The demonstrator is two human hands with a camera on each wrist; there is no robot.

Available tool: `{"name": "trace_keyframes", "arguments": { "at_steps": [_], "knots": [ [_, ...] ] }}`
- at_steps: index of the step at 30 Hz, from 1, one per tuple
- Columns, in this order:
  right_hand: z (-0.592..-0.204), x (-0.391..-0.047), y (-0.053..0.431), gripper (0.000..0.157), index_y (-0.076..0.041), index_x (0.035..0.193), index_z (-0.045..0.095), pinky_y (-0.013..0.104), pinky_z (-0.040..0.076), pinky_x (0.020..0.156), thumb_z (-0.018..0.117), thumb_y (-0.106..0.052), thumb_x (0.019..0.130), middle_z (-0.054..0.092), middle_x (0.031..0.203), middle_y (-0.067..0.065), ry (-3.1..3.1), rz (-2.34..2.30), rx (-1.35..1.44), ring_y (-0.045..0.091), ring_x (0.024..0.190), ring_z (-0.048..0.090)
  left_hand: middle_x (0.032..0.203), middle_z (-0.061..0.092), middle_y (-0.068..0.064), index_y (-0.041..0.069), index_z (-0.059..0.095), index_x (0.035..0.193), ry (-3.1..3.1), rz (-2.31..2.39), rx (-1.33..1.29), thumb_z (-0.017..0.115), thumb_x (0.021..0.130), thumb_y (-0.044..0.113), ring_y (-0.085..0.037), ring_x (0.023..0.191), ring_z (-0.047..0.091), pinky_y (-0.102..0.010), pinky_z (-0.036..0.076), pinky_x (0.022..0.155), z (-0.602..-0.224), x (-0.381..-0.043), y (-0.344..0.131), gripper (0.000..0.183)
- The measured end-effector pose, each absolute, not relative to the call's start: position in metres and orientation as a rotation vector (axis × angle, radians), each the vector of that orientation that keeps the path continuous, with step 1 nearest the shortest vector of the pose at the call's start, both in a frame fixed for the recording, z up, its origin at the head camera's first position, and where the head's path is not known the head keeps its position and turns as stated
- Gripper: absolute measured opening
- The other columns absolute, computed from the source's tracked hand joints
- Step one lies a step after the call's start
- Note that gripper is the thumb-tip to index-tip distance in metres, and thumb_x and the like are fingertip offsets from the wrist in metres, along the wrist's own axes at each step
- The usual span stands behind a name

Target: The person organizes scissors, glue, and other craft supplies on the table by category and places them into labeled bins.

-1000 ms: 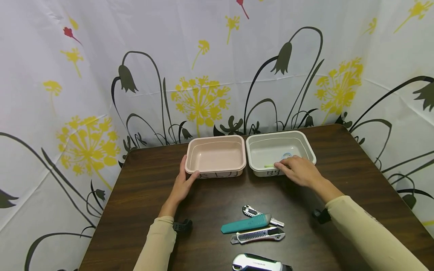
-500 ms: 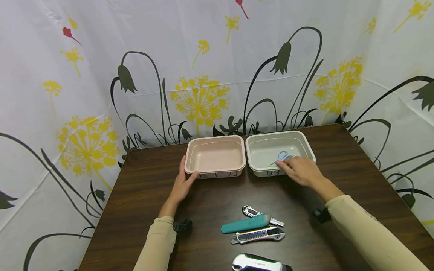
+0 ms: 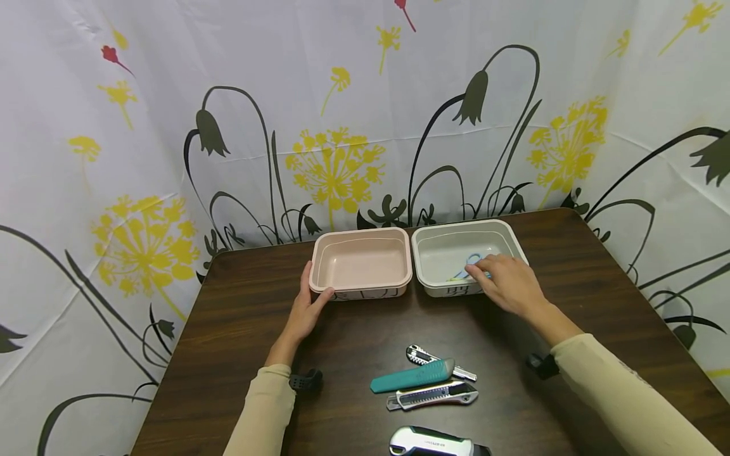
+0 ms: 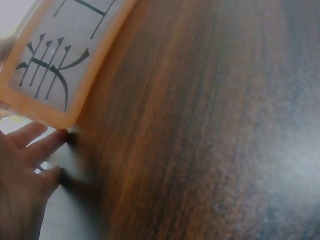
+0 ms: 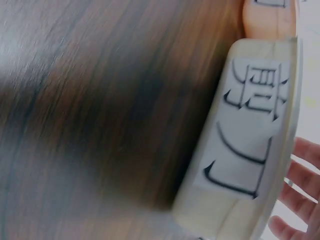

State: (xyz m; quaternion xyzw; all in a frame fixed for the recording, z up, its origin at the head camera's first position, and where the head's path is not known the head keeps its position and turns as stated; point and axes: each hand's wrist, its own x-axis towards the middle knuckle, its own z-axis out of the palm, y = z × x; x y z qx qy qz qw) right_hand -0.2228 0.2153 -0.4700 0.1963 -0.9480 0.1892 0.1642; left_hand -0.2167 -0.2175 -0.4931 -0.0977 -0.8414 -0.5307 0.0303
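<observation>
My left hand (image 3: 302,313) touches the front left corner of a pink bin (image 3: 362,292). Its thumb lies at the front rim and its fingers run along the left side; in the left wrist view they look fairly straight. My right hand (image 3: 507,284) reaches over the front rim of the grey-white bin (image 3: 424,278). Small scissors with light blue handles (image 3: 473,258) lie inside that bin, partly covered by the hand, with a yellow-green piece (image 3: 454,278) beside them. The right wrist view shows the right fingers (image 5: 302,175) apart behind the rim, with nothing clearly held.
Several utility knives lie on the dark wooden table nearer the person: a small silver one (image 3: 422,355), a teal one (image 3: 412,376), a silver one (image 3: 433,396) and a white-and-black one (image 3: 436,442). Black printed characters mark both bin fronts. A flower-patterned curtain (image 3: 365,95) hangs behind.
The blue scissors in the grey-white bin have come further into view and turned slightly. My right hand has risen a little. The left hand stays on the pink bin.
</observation>
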Motion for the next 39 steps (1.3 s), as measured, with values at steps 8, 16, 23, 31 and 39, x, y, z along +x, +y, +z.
{"name": "trace_keyframes", "arguments": {
  "at_steps": [8, 16, 23, 31, 39],
  "knots": [
    [-0.459, -0.195, 0.195, 0.023, -0.013, 0.1, 0.075, 0.047, 0.047, 0.077, 0.065, -0.033, 0.093, 0.069, 0.094, 0.0, -2.471, 0.551, 0.672, 0.025, 0.09, 0.063, 0.155, 0.029, -0.025, 0.008, 0.01, 0.157, -2.597, -1.637, -0.299, 0.061, 0.098, 0.021, -0.04, 0.139, 0.032, -0.058, 0.024, 0.11, -0.493, -0.217, -0.218, 0.08],
    [-0.463, -0.137, 0.164, 0.026, -0.015, 0.11, 0.072, 0.04, 0.049, 0.077, 0.072, -0.029, 0.087, 0.066, 0.103, -0.006, -2.434, 0.652, 0.851, 0.016, 0.092, 0.061, 0.155, 0.028, -0.025, 0.009, 0.01, 0.158, -2.597, -1.639, -0.299, 0.061, 0.098, 0.022, -0.039, 0.139, 0.032, -0.057, 0.024, 0.111, -0.491, -0.218, -0.218, 0.08],
    [-0.477, -0.078, 0.135, 0.029, -0.023, 0.113, 0.07, 0.033, 0.051, 0.074, 0.075, -0.031, 0.086, 0.061, 0.103, -0.013, -2.525, 0.718, 1.064, 0.004, 0.089, 0.058, 0.155, 0.028, -0.025, 0.012, 0.009, 0.158, -2.611, -1.628, -0.296, 0.061, 0.098, 0.023, -0.039, 0.14, 0.032, -0.057, 0.024, 0.11, -0.492, -0.217, -0.218, 0.08],
    [-0.498, -0.043, 0.131, 0.026, -0.021, 0.11, 0.07, 0.023, 0.046, 0.062, 0.071, -0.037, 0.089, 0.059, 0.096, -0.015, -2.616, 0.738, 1.282, 0.0, 0.082, 0.053, 0.155, 0.029, -0.025, 0.011, 0.009, 0.158, -2.604, -1.645, -0.305, 0.061, 0.098, 0.022, -0.039, 0.139, 0.033, -0.056, 0.026, 0.109, -0.491, -0.216, -0.216, 0.08],
    [-0.522, -0.03, 0.136, 0.042, -0.022, 0.11, 0.07, 0.01, 0.037, 0.058, 0.067, -0.056, 0.086, 0.054, 0.092, -0.015, -2.641, 0.64, 1.366, -0.002, 0.08, 0.049, 0.155, 0.029, -0.024, 0.012, 0.009, 0.158, -2.602, -1.645, -0.296, 0.062, 0.098, 0.022, -0.039, 0.139, 0.034, -0.056, 0.027, 0.109, -0.491, -0.216, -0.217, 0.081]
  ]
}}
